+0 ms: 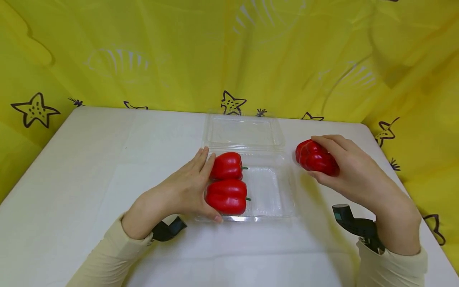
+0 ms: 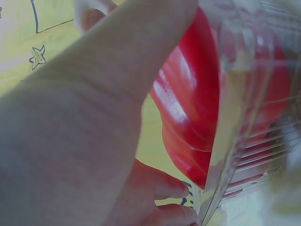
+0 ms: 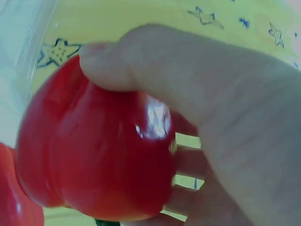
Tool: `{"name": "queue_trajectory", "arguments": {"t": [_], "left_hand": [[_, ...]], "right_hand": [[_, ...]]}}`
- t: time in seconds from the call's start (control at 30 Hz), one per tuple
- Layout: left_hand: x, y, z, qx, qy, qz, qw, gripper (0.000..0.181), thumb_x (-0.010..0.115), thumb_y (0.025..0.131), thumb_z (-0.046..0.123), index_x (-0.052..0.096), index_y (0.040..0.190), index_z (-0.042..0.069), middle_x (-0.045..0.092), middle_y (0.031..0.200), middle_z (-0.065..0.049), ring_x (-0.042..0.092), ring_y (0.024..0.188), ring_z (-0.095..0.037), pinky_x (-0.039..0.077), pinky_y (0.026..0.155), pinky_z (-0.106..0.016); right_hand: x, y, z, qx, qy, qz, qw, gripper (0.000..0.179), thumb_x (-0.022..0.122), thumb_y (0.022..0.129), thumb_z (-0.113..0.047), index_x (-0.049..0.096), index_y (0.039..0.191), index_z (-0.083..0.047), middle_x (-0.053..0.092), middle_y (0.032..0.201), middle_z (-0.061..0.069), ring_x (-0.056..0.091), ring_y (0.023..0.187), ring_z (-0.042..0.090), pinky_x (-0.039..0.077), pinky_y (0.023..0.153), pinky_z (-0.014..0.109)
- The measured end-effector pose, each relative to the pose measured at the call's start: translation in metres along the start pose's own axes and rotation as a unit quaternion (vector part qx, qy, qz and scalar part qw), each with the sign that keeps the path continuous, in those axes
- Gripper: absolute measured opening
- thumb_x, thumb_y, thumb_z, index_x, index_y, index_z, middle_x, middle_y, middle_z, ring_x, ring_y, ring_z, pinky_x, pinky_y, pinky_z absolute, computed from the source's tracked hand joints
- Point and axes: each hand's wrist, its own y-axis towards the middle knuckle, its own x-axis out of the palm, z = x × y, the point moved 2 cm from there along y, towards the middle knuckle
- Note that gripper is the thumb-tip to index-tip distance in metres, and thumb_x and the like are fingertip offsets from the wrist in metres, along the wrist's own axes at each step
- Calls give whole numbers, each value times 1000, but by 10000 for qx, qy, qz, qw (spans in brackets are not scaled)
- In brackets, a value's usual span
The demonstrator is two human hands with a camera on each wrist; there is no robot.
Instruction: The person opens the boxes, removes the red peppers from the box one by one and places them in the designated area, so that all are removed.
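Observation:
A red bell pepper (image 1: 315,157) is gripped by my right hand (image 1: 358,175), just right of the clear plastic container (image 1: 288,195). The right wrist view shows my thumb on one side of this pepper (image 3: 101,141) and the other fingers partly hidden beyond it. Two more red bell peppers, a far one (image 1: 226,166) and a near one (image 1: 227,197), lie side by side in the container's left half, green stems to the right. My left hand (image 1: 188,187) rests spread along the container's left edge, fingers fairly straight and thumb at the front corner.
The clear lid (image 1: 245,131) lies folded open behind the container's base. Everything stands on a white-covered table (image 1: 86,171). A yellow curtain (image 1: 179,52) with drawn sea shapes hangs behind it and along both sides.

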Motion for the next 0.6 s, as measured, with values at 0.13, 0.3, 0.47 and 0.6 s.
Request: {"name": "queue_trajectory", "arguments": {"t": [0.13, 0.3, 0.47, 0.6], "left_hand": [[1, 0, 0, -24, 2, -9, 10000, 137, 87, 59, 61, 13, 158, 1, 7, 166, -20, 6, 155, -38, 36, 115, -54], [1, -1, -1, -39, -15, -5, 10000, 137, 87, 59, 61, 13, 158, 1, 6, 166, -20, 5, 155, -38, 34, 116, -54], [0, -1, -1, -38, -8, -10, 10000, 137, 87, 59, 62, 13, 158, 1, 6, 166, -20, 5, 155, -38, 34, 117, -54], [0, 0, -1, -47, -11, -27, 10000, 137, 87, 59, 62, 13, 158, 2, 6, 167, -20, 4, 155, -38, 35, 116, -53]], "right_hand": [[-2, -1, 12, 228, -95, 55, 9997, 74, 87, 72, -10, 52, 137, 0, 54, 132, 21, 51, 116, 40, 54, 80, 65], [-5, -3, 26, 326, -138, 329, 9988, 75, 87, 69, -2, 52, 136, 4, 52, 132, 26, 49, 115, 43, 53, 79, 67], [-7, -5, 41, 554, -80, 473, 9973, 78, 86, 68, 4, 49, 137, 6, 49, 134, 27, 46, 116, 45, 50, 78, 69], [-6, -5, 52, 768, -111, 521, 9956, 77, 84, 69, 6, 47, 137, 8, 46, 136, 31, 39, 120, 49, 48, 78, 72]]}}
